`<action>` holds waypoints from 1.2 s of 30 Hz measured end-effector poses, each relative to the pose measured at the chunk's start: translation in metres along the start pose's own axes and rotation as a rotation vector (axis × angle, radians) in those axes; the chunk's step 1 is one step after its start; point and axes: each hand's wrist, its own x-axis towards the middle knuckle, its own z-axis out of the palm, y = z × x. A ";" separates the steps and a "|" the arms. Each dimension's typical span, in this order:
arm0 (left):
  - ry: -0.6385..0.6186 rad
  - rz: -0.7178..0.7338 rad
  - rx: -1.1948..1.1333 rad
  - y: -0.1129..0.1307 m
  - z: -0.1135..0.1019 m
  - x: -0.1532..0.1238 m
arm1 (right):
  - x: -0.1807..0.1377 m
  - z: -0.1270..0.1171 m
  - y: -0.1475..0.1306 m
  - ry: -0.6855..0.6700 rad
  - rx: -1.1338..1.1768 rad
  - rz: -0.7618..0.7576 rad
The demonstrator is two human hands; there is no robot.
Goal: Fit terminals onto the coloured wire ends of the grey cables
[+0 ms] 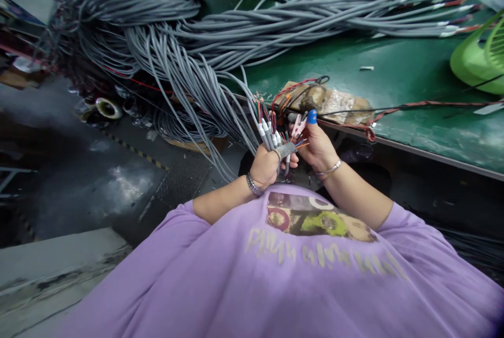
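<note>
My left hand (266, 166) is closed around a bundle of grey cables (270, 141) in front of my chest. A grey wrap covers its thumb. White sleeves sit near the cable ends, and thin coloured wires (260, 109) fan out of them. Close beside it, my right hand (319, 145) pinches a small pale pink clip (298, 126) between its fingers and a thumb with a blue finger cover (312, 116). Several stripped wires (301, 144) stick out between the two hands. What the right fingertips touch behind the clip is partly hidden.
Long grey cables (299, 25) lie in heaps across the green table (425, 75). A tape-wrapped block (338, 104) with black and red leads lies at the table's edge. A lime-green basket (480, 57) stands at the right. Coiled cable (189, 128) lies below the table.
</note>
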 end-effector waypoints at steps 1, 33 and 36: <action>-0.001 0.000 0.002 -0.001 0.000 0.001 | 0.001 0.000 0.000 -0.003 0.005 -0.002; 0.055 0.016 -0.016 0.002 0.001 -0.002 | -0.005 -0.003 0.003 -0.094 0.100 0.090; 0.072 0.004 -0.005 -0.001 -0.001 0.000 | -0.002 0.001 0.002 -0.001 0.143 0.099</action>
